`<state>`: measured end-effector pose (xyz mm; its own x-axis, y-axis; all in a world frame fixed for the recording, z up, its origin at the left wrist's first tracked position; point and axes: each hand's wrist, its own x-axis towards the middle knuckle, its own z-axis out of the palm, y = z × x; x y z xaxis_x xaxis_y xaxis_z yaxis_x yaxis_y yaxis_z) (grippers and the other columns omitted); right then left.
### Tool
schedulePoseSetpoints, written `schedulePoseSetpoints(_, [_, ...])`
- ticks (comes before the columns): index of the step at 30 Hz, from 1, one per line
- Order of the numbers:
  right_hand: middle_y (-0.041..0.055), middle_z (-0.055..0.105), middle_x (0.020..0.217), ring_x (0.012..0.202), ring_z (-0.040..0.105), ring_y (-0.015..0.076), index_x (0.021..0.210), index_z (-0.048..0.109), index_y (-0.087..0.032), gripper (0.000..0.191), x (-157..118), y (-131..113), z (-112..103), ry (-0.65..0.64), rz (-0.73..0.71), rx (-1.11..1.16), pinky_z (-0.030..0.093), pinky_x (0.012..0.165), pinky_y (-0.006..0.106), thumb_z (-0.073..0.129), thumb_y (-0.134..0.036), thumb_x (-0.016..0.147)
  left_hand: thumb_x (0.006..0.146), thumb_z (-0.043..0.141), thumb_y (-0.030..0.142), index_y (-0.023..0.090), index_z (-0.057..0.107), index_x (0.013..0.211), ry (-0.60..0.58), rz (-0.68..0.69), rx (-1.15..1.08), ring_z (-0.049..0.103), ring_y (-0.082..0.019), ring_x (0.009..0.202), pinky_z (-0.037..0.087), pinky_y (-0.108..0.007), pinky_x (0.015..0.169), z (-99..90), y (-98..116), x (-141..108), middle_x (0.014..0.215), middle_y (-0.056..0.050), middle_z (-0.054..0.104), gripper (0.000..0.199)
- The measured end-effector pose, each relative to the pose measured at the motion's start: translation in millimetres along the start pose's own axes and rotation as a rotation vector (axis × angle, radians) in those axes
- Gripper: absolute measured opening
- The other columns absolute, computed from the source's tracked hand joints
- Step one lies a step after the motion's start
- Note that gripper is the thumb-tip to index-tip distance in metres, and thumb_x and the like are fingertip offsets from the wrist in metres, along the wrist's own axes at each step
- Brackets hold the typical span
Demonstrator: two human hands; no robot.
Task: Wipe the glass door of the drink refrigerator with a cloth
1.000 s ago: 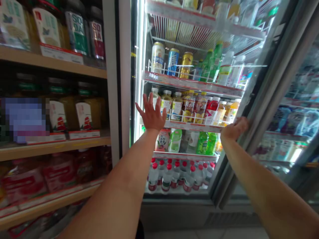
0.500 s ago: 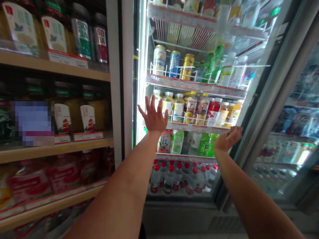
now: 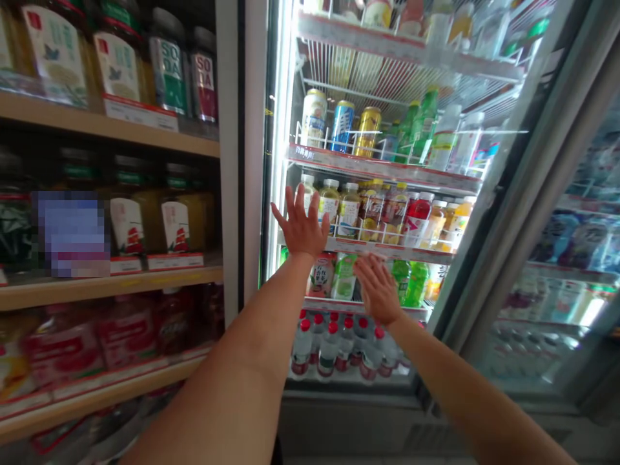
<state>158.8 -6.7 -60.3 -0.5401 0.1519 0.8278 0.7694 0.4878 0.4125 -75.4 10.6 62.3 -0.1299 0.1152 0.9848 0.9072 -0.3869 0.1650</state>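
My left hand is open with fingers spread, in front of the left end of the fridge's bottled-tea row. Behind it stand pale bottles with white caps, such as a tea bottle. My right hand is open too, its fingers stretched out to the upper left, in front of the shelf below. It partly covers the drinks there, beside a green-labelled bottle and a pink-labelled bottle. Nothing is held in either hand. Whether either palm touches the glass door, I cannot tell.
The lit drinks fridge has several shelves, with cans above and red-capped water bottles at the bottom. Wooden shelves with juice bottles stand on the left. To the right runs a grey door frame with another fridge beyond.
My right hand has moved left from beside the door frame to the front of the lower shelf. My left hand stays nearly where it was, fingers spread. The view has shifted slightly.
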Motion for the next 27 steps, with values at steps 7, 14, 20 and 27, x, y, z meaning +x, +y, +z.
schedulePoseSetpoints(7, [0.0045,0.047,0.158,0.155,0.03,0.0211,0.156,0.042,-0.021,0.062,39.4,-6.1,3.2,-0.076,-0.288,0.075,0.016,0.131,0.048,0.045,-0.012,0.095,0.099,0.052,0.037,0.02,0.047,0.148,-0.001,0.003,0.01,0.001,-0.029,0.159,-0.008,-0.063,0.126,-0.8,0.2,-0.4,0.166,-0.013,0.031,0.052])
schedulePoseSetpoints(14, [0.0073,0.053,0.154,0.154,0.031,0.0229,0.143,0.058,-0.017,0.048,41.6,-34.0,24.6,-0.169,-0.439,0.21,0.026,0.129,0.049,0.048,-0.014,0.097,0.099,0.05,0.036,0.019,0.047,0.15,-0.046,-0.009,-0.011,0.001,-0.03,0.159,-0.012,-0.062,0.126,-6.1,2.7,-0.7,0.167,-0.013,0.028,0.053])
schedulePoseSetpoints(20, [0.0066,0.068,0.137,0.142,0.049,0.0214,0.125,0.07,-0.019,0.032,60.1,-72.9,48.8,-0.289,-0.602,0.284,0.032,0.126,0.048,0.052,-0.019,0.099,0.1,0.051,0.037,0.02,0.046,0.15,-0.016,-0.001,0.004,0.002,-0.03,0.159,-0.009,-0.063,0.126,-4.2,1.6,-1.0,0.167,-0.012,0.029,0.054])
schedulePoseSetpoints(27, [0.0029,0.075,0.126,0.13,0.06,0.0198,0.114,0.074,-0.023,0.028,72.9,-92.0,63.5,-0.149,-0.645,0.238,0.037,0.124,0.043,0.052,-0.016,0.098,0.098,0.053,0.037,0.02,0.047,0.149,-0.03,-0.009,-0.024,0.002,-0.03,0.159,-0.013,-0.059,0.126,-3.3,0.2,-0.3,0.167,-0.012,0.03,0.054])
